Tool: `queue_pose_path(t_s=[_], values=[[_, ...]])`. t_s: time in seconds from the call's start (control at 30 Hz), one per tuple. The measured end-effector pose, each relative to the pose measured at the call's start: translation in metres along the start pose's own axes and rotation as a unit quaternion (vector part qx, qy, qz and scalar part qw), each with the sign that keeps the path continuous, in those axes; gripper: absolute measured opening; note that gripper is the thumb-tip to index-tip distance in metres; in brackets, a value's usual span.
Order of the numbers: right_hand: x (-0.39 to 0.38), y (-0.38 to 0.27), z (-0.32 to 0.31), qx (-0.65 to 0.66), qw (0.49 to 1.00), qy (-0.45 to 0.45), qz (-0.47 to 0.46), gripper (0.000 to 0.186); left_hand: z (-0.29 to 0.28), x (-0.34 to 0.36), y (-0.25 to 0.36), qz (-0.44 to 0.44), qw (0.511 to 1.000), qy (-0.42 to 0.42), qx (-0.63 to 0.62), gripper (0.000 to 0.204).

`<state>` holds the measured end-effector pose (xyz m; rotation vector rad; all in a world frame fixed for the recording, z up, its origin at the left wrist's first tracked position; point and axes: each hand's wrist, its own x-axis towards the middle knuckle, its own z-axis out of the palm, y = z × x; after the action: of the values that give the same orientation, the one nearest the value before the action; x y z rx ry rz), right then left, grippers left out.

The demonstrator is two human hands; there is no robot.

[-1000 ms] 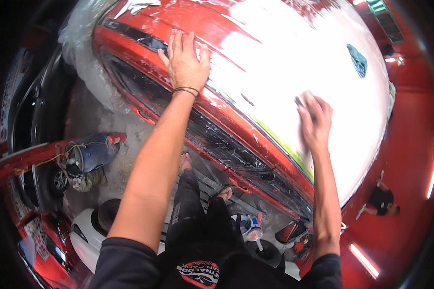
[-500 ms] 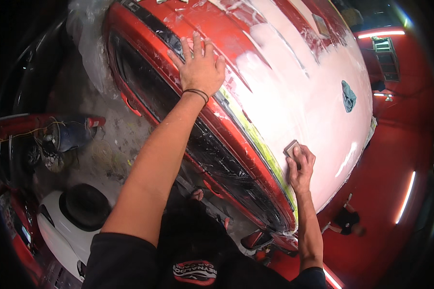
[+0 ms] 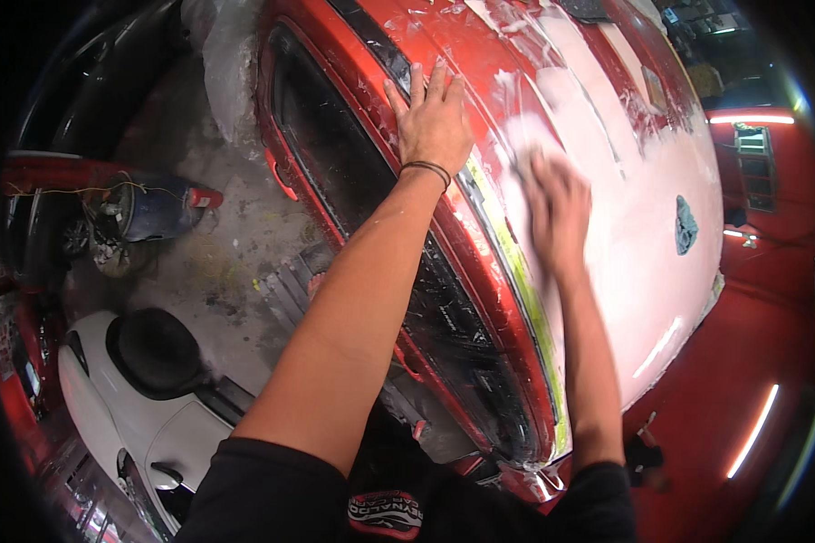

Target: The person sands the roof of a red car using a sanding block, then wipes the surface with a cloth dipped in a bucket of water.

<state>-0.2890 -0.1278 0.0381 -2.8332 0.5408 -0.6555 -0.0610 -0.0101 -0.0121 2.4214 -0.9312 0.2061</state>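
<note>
My left hand point(image 3: 435, 127) lies flat on the red side edge of a car roof point(image 3: 647, 271), its fingers spread and a dark band round the wrist. To its right, my right hand point(image 3: 560, 208) is closed on a small sanding block point(image 3: 522, 165), pressed to the whitish-pink coated part of the roof. Motion blurs this hand, and its fingers hide most of the block. Yellow-green masking tape point(image 3: 522, 282) runs along the roof edge, below and left of the right hand. Farther right, a crumpled blue-green cloth point(image 3: 685, 226) rests on the pale surface.
Dark side windows point(image 3: 335, 127) drop away below the roof edge. Clear plastic sheeting point(image 3: 229, 77) hangs at the far end. A white car point(image 3: 109, 407) stands at lower left, with a blue drum point(image 3: 158, 214) beyond it. Another person point(image 3: 645, 460) is at lower right.
My right hand has slid the sanding block away from me and a little left along the roof. The view has shifted; my left hand stays on the same roof edge.
</note>
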Motion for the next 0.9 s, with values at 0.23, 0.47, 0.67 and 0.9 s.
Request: queue_pose_path(t_s=[0.23, 0.47, 0.67, 0.9], values=[[-0.117, -0.042, -0.054, 0.048, 0.994, -0.042, 0.086, 0.045, -0.005, -0.005, 0.015, 0.000, 1.000, 0.001, -0.004, 0.056], [0.008, -0.062, 0.007, 0.027, 0.998, -0.003, 0.065, 0.037, 0.004, 0.004, 0.012, 0.020, 0.996, 0.051, -0.072, 0.043], [-0.141, -0.062, -0.071, 0.016, 0.987, -0.039, 0.154, 0.045, -0.008, 0.011, -0.016, 0.048, 0.990, 0.056, -0.122, 0.037], [-0.001, -0.065, 0.002, 0.008, 0.999, 0.013, 0.035, 0.042, -0.003, 0.015, -0.005, 0.032, 0.988, 0.096, -0.117, 0.043]])
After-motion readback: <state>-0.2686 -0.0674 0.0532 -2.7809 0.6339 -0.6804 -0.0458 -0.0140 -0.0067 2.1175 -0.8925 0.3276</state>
